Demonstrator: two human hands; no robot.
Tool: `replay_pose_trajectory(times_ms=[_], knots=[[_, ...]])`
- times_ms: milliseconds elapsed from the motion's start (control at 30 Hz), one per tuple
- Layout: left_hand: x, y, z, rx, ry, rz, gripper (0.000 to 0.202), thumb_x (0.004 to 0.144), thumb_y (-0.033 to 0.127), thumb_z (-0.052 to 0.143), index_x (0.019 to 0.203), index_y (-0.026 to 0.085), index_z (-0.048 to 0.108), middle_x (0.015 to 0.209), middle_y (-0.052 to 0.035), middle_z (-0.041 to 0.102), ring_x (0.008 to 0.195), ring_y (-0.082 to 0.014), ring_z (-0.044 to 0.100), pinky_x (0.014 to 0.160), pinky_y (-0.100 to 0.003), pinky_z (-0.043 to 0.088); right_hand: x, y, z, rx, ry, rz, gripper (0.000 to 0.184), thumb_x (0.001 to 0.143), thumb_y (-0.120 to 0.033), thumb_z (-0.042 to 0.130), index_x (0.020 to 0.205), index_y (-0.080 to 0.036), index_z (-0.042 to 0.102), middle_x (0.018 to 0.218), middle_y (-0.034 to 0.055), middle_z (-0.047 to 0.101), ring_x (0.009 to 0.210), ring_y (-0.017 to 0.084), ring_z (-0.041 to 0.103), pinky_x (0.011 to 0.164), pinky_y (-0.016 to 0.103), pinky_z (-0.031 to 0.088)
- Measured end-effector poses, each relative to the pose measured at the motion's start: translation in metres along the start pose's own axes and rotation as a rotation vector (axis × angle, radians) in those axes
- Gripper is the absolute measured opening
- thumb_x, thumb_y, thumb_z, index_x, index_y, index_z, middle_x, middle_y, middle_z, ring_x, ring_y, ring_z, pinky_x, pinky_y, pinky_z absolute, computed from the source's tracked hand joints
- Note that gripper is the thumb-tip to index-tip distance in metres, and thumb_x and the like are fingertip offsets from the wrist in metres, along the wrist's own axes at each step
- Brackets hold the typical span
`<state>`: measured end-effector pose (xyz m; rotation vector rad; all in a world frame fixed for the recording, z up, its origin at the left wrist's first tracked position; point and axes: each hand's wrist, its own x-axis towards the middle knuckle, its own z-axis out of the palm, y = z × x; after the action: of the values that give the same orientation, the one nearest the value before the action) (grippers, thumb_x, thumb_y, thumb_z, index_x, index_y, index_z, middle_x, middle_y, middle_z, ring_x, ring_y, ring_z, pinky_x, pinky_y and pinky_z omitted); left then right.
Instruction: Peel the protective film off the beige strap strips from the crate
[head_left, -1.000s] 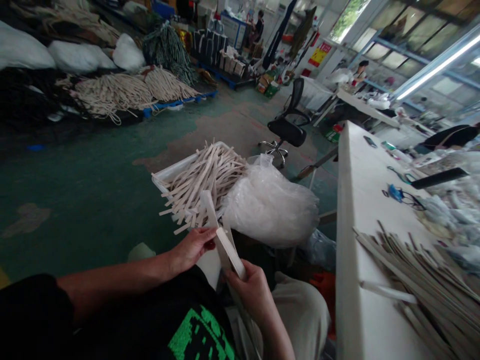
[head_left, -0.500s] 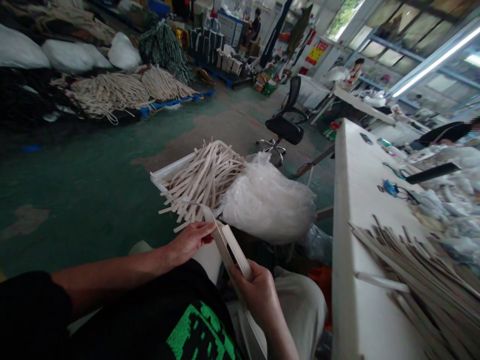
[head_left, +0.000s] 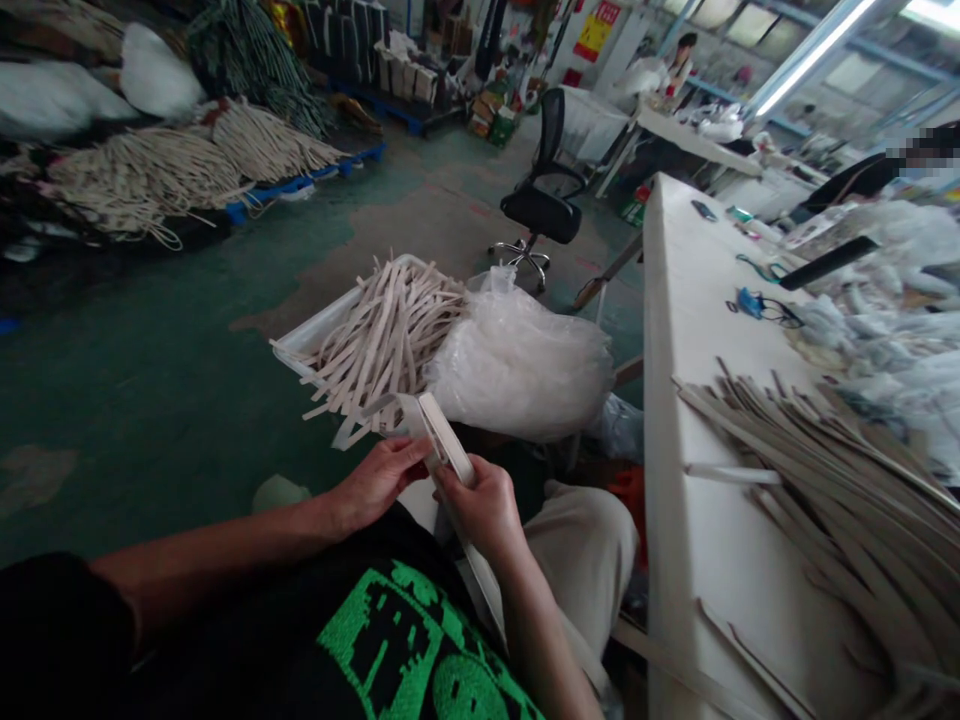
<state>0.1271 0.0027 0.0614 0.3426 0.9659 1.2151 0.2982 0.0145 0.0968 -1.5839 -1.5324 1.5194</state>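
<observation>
An off-white flat strap (head_left: 448, 436), folded back on itself, is held over my lap, and its long tail runs down past my right forearm. My left hand (head_left: 377, 482) pinches the strap's edge between thumb and fingers near the fold. Closed around the doubled part from the other side is my right hand (head_left: 486, 508). A translucent strip (head_left: 373, 412) sticks out from the strap's far end, beyond my left hand. Just ahead, a pile of cut beige straps (head_left: 394, 335) fills a white bin (head_left: 296, 347).
A stuffed clear plastic bag (head_left: 525, 365) sits beside the bin. On my right, a white table (head_left: 675, 300) carries long loose straps (head_left: 840, 510) and plastic bags. An office chair (head_left: 541, 205) stands ahead. Strap bundles (head_left: 150, 180) lie on pallets at left.
My right hand has moved up along the strap, closer to my left hand, and the gap in the fold has narrowed. The view has shifted a little, showing more of the table.
</observation>
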Motion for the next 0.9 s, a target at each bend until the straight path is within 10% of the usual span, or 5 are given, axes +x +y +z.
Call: replay_pose_trajectory(times_ms=[900], knots=[[-0.001, 0.001, 0.009, 0.145, 0.013, 0.025, 0.032, 0.063, 0.039, 0.095, 0.075, 0.015, 0.079, 0.074, -0.003, 0.073, 0.073, -0.0161, 0.064, 0.069, -0.026, 0.053, 0.0, 0.017, 0.003, 0.205, -0.042, -0.014, 0.026, 0.081, -0.039, 0.076, 0.087, -0.013, 0.074, 0.068, 0.0046, 0.075, 0.053, 0.013, 0.061, 0.049, 0.02, 0.041]])
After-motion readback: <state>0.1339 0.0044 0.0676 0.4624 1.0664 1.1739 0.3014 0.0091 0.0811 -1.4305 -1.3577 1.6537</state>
